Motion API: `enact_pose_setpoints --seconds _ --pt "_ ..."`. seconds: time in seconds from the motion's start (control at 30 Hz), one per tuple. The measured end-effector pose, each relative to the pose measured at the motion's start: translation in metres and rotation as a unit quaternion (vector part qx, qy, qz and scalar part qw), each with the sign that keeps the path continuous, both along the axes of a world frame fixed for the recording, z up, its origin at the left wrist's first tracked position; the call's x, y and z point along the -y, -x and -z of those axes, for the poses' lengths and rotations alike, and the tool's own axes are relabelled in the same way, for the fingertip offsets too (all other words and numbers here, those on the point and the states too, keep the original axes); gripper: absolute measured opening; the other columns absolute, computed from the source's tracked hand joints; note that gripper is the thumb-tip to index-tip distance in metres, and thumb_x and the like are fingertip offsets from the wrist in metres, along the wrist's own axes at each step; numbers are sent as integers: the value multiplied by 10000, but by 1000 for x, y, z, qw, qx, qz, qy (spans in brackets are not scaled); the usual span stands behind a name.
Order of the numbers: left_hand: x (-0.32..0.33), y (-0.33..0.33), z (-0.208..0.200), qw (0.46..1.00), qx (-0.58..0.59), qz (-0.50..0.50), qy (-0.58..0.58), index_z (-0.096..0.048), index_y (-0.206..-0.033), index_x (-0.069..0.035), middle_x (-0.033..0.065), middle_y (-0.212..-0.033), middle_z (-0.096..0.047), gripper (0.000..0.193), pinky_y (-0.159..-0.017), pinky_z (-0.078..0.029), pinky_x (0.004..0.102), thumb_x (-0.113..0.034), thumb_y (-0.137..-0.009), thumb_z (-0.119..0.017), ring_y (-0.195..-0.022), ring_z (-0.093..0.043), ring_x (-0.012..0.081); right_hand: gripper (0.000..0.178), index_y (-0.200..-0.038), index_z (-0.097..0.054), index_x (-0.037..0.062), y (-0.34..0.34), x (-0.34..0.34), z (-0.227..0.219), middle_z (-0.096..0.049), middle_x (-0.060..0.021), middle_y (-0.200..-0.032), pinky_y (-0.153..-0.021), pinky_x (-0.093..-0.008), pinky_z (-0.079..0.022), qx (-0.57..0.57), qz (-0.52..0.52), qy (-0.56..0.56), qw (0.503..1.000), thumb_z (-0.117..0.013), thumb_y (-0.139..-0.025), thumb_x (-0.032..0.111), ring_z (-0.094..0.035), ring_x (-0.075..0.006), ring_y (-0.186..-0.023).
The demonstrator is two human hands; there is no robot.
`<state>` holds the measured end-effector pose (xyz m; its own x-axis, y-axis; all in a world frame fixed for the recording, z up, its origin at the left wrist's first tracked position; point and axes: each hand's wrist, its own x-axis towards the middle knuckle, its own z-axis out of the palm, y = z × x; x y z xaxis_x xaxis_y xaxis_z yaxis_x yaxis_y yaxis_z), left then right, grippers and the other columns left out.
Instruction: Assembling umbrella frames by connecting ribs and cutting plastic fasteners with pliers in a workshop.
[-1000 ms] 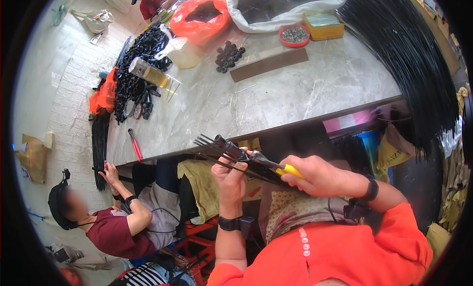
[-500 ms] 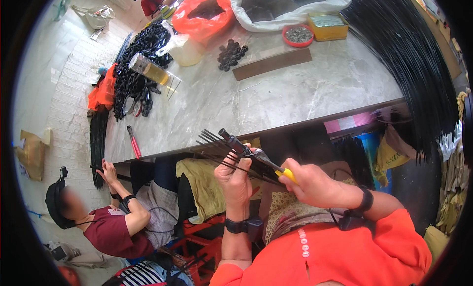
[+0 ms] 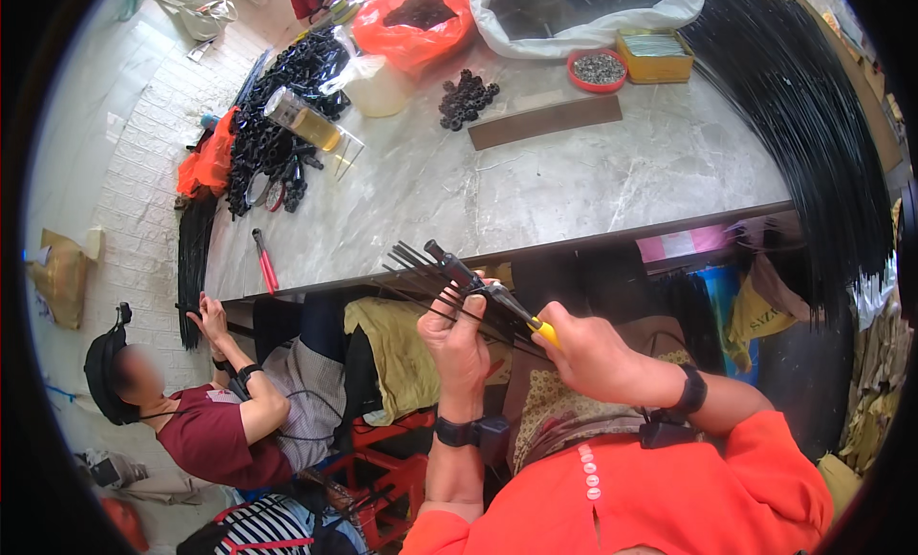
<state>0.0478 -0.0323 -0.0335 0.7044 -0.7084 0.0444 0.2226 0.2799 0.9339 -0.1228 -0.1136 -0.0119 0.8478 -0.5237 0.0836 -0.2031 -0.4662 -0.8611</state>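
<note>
My left hand is closed around a bundle of thin black rods, which fan out past the fingers. A short black tubular fitting stands among them, tilted up to the left. My right hand grips yellow-handled pliers. The metal jaws reach to the fitting beside my left thumb; what they pinch is too small to tell. Both hands are just off the near edge of the grey marbled table, above my lap.
Black plastic parts heap at the far left, near red-handled pliers. A red dish of small metal pieces, a yellow box and a brown strip lie farther back. Long black rods drape at right. A co-worker sits at left.
The view has shifted slightly, so the table's things appear a little to the right. My right hand and the pliers have tipped a bit leftward; both hands keep their hold.
</note>
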Motion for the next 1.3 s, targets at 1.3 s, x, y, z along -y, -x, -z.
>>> enact_pose_setpoints --seconds 1.3 --pt "-14 31 -24 996 74 -43 -10 -614 -1178 60 124 -1101 -677 298 -940 -498 318 50 -884 -668 -1009 -651 194 186 -1002 -450 -10 23 7 -13 -602 -161 -673 -534 -380 -462 5 -72 -227 971 -566 -980 134 -616 -284 -597"
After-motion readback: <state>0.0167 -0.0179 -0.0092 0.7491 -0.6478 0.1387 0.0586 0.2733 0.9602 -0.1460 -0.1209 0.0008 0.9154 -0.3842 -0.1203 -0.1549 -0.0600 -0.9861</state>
